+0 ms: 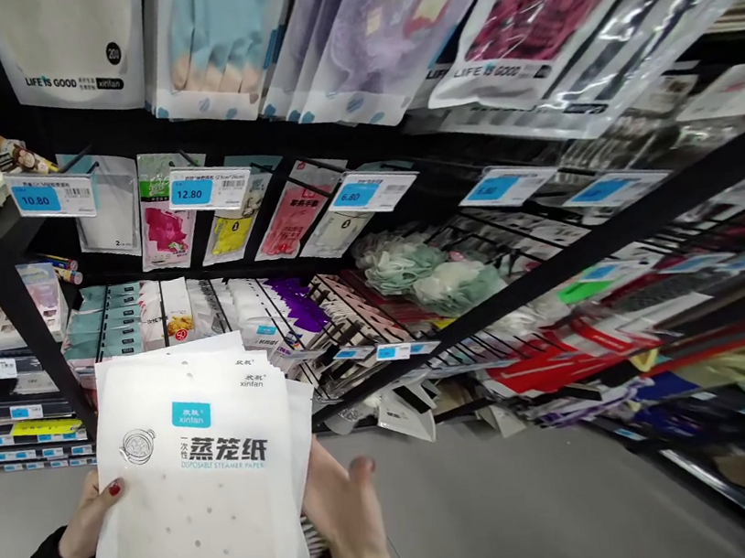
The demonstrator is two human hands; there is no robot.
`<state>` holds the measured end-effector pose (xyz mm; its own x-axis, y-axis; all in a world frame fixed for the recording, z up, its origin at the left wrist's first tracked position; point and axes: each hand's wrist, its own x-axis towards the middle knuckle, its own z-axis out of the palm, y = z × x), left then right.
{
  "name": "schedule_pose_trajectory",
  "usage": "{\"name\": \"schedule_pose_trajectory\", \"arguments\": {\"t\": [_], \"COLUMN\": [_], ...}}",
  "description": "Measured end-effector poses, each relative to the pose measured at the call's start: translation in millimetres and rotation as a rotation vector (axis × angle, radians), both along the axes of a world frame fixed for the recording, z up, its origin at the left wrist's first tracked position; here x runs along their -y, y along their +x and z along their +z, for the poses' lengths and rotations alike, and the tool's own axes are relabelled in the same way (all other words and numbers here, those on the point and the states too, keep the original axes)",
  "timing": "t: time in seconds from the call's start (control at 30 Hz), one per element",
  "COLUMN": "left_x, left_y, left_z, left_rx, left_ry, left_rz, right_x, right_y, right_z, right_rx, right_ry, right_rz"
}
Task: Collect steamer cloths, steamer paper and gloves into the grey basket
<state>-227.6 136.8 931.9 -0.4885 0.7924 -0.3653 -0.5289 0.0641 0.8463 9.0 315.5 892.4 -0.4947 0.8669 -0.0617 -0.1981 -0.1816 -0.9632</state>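
My left hand grips the left edge of a stack of white packets of disposable steamer paper, thumb on the front. Behind the stack's right side, my right hand supports it, fingers partly spread. The front packet shows a teal label, dark lettering and a "20" mark at the bottom. Black sleeves cover both my wrists.
A black shop rack with hooks holds hanging packets, green bath sponges and blue price tags. More white packets hang at top left. Shelves of small goods stand at the left. Grey floor lies below.
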Motion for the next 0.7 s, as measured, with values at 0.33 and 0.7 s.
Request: {"name": "schedule_pose_trajectory", "arguments": {"t": [0.33,0.7], "left_x": [-8,-6], "left_y": [1,-3], "left_z": [2.1,-16.2], "left_rx": [0.057,0.072], "left_ry": [-0.111,-0.101], "left_rz": [-0.043,-0.083], "right_x": [8,11], "right_y": [-25,-22], "right_z": [36.2,21.1], "right_rx": [0.069,0.29], "right_ry": [-0.008,-0.006], "right_rz": [0.053,-0.238]}}
